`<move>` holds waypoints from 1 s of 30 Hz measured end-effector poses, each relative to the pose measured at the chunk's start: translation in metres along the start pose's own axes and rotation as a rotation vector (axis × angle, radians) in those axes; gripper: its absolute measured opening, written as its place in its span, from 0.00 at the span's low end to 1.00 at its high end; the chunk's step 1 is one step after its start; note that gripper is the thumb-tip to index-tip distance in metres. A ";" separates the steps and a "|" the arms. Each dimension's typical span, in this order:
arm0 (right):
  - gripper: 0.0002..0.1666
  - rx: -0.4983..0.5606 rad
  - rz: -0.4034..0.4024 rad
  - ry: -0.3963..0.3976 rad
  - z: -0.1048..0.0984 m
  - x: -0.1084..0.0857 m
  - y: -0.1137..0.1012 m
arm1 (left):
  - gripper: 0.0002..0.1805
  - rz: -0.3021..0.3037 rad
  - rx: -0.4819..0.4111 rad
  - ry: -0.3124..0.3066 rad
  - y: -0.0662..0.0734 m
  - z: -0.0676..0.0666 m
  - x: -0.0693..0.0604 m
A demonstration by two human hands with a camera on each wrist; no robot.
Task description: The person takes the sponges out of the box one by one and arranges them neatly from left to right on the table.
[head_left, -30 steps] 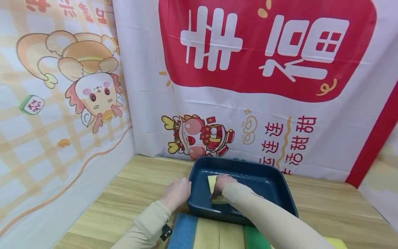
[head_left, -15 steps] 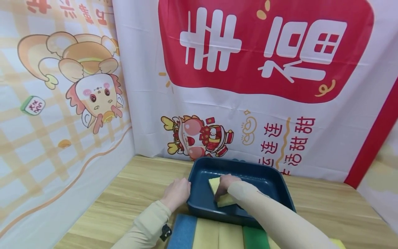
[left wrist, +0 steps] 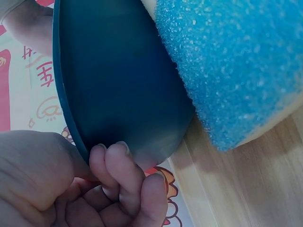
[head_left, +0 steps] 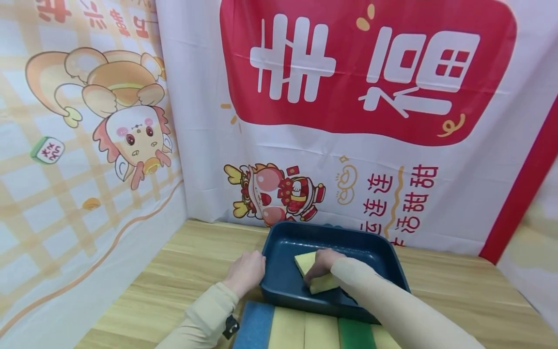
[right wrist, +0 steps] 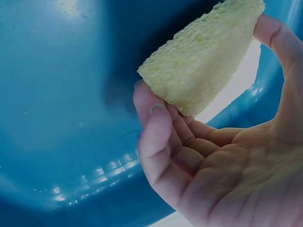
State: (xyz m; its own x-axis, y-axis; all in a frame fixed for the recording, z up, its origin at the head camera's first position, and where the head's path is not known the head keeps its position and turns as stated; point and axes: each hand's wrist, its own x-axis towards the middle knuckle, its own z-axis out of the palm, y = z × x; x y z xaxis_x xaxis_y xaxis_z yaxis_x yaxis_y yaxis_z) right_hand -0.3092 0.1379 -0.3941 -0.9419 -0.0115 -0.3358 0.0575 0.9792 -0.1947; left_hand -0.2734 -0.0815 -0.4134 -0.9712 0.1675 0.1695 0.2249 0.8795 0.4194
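Observation:
A dark blue rectangular pan [head_left: 305, 304] stands on the wooden table. At its left end my left hand [head_left: 245, 273] grips the rim; in the left wrist view the fingers [left wrist: 124, 165] curl against the pan wall. Inside the pan, my right hand [head_left: 323, 264] holds a pale yellow sponge [head_left: 304, 261]. The right wrist view shows that sponge [right wrist: 199, 61] pinched between thumb and fingers, tilted over the pan floor. Whether its underside touches the floor there I cannot tell.
Several sponges lie in a row before the pan: a blue-topped one [head_left: 254, 327] at the left, yellow ones [head_left: 287, 329] and a green-topped one [head_left: 356, 333]. A printed cloth [head_left: 205, 145] hangs just behind the pan, and another wall cloth [head_left: 87, 232] rises at left.
My right hand has slid the yellow sponge to the right and slightly toward me inside the pan. The left hand keeps its grip on the rim.

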 end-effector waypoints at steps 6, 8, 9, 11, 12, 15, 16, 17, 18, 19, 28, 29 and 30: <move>0.35 0.061 0.005 -0.026 -0.006 -0.010 0.002 | 0.21 0.002 0.001 0.000 -0.001 0.001 0.001; 0.35 0.086 0.009 -0.033 -0.007 -0.011 0.003 | 0.21 0.004 0.004 0.001 0.000 0.001 0.001; 0.35 0.101 0.011 -0.038 -0.008 -0.012 0.004 | 0.21 0.005 0.005 0.003 0.000 0.001 0.001; 0.35 0.139 0.022 -0.047 -0.009 -0.013 0.005 | 0.21 0.007 0.010 0.007 0.000 0.000 0.001; 0.35 0.156 0.026 -0.052 -0.010 -0.013 0.005 | 0.21 0.007 0.010 0.009 0.000 0.000 0.001; 0.37 0.193 0.035 -0.063 -0.013 -0.014 0.008 | 0.22 0.009 0.007 0.011 0.000 0.000 0.001; 0.38 0.197 0.034 -0.064 -0.014 -0.015 0.009 | 0.22 0.008 0.005 0.009 0.000 0.000 0.002; 0.38 0.195 0.030 -0.064 -0.016 -0.016 0.011 | 0.22 0.006 0.003 0.006 0.000 0.000 0.002; 0.39 0.195 0.027 -0.062 -0.017 -0.017 0.012 | 0.22 0.006 0.001 0.003 0.000 0.000 0.001; 0.39 0.194 0.024 -0.060 -0.018 -0.018 0.013 | 0.22 0.005 0.001 -0.001 0.000 0.001 0.001; 0.38 0.104 -0.003 0.027 -0.026 -0.024 0.024 | 0.22 0.012 -0.016 -0.010 0.000 0.001 0.000; 0.37 0.089 -0.004 0.042 -0.027 -0.024 0.026 | 0.21 0.014 -0.015 -0.007 0.000 0.001 0.000; 0.37 0.072 -0.007 0.057 -0.027 -0.025 0.027 | 0.21 0.017 -0.015 -0.003 0.000 0.001 0.000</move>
State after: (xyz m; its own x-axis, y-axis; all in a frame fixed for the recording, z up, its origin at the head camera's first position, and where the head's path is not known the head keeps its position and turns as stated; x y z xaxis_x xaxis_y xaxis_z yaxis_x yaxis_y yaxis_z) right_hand -0.2931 0.1698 -0.3665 -0.9596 -0.0050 -0.2812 0.0720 0.9621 -0.2630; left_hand -0.2738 -0.0815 -0.4143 -0.9676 0.1836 0.1736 0.2421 0.8699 0.4297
